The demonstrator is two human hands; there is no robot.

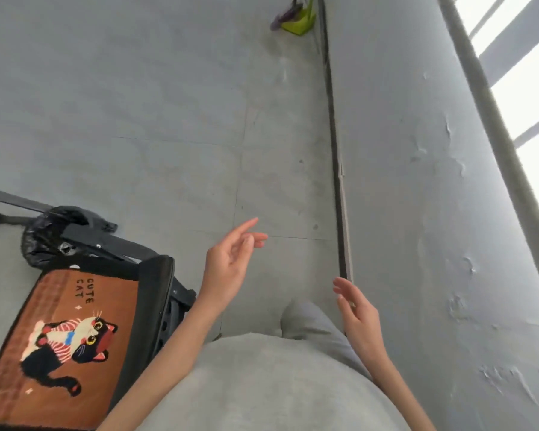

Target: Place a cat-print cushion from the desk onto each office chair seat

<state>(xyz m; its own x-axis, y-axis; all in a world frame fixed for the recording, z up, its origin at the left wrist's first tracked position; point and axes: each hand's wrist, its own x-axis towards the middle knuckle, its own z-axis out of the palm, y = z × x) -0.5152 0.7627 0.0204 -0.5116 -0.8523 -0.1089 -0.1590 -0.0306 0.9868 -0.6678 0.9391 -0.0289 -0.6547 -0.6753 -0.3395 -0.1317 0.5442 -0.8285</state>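
Both bare forearms reach forward from the lower edge of the view, over a torso and leg clothed in grey. The left hand [231,262] is raised with its palm turned inward, index finger extended forward and up, the remaining fingers loosely bent beneath it, the thumb lying alongside; it holds nothing. The right hand [358,309] sits lower and closer to the body, seen edge-on, its fingers relaxed and nearly straight, pointing forward, likewise empty. The two hands are well apart, wrists straight, elbows out of view.
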